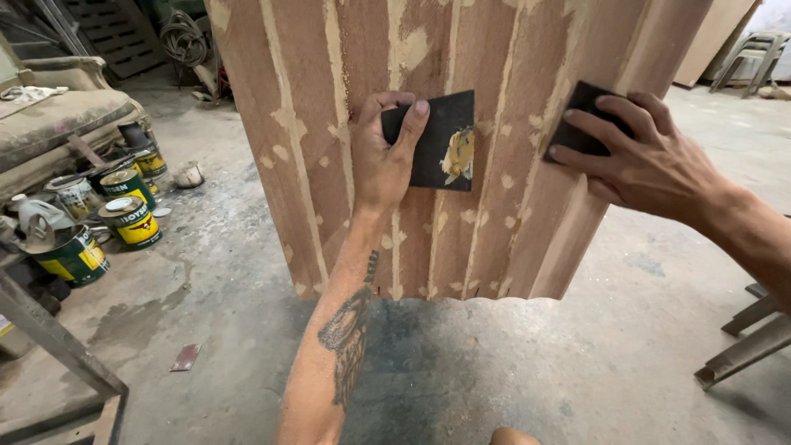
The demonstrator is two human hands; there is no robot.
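Observation:
A tall fluted wooden panel (511,206) stands upright on the concrete floor, its grooves patched with pale filler. My left hand (381,152) grips a black flat card (441,140) that carries a dab of yellowish putty, held against the panel's middle. My right hand (638,156) presses a second black flat piece (581,124) onto the panel's right edge, fingers spread over it.
Several paint cans (132,218) stand on the floor at the left beside a worn sofa (49,124). A metal frame leg (58,346) crosses the lower left. Wooden legs (746,346) lie at the right. Stacked chairs (754,53) are far back right.

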